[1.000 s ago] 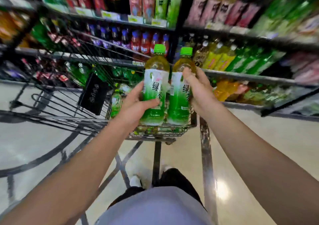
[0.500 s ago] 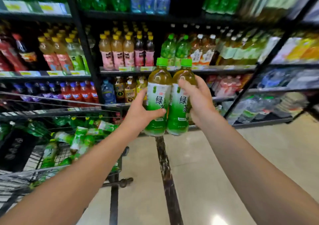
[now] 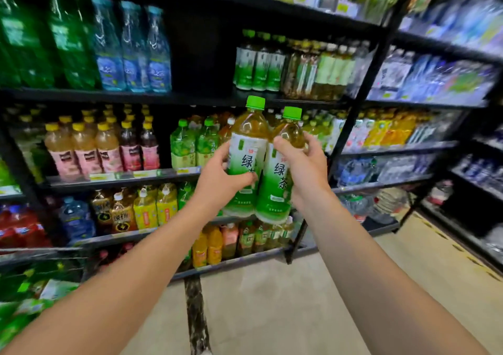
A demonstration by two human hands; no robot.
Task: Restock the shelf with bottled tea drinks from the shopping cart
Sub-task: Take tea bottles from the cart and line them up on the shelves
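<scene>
Before the shelf (image 3: 122, 176) — each hand grips a tea bottle — left hand (image 3: 217, 179), right hand (image 3: 304, 169)

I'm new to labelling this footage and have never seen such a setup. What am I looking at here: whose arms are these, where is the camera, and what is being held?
There is no machine here. A person wears one wide-angle camera on the head, looking forward and down, so both bare arms reach into view from below. The left hand grips one green tea bottle, and the right hand grips a second bottle. Both bottles have green caps, stand upright and touch side by side, raised in front of the shelves. Those black shelves carry rows of other drinks, including similar green-capped bottles one level higher. At the lower left, blurred green packs show; whether they lie in the cart cannot be told.
</scene>
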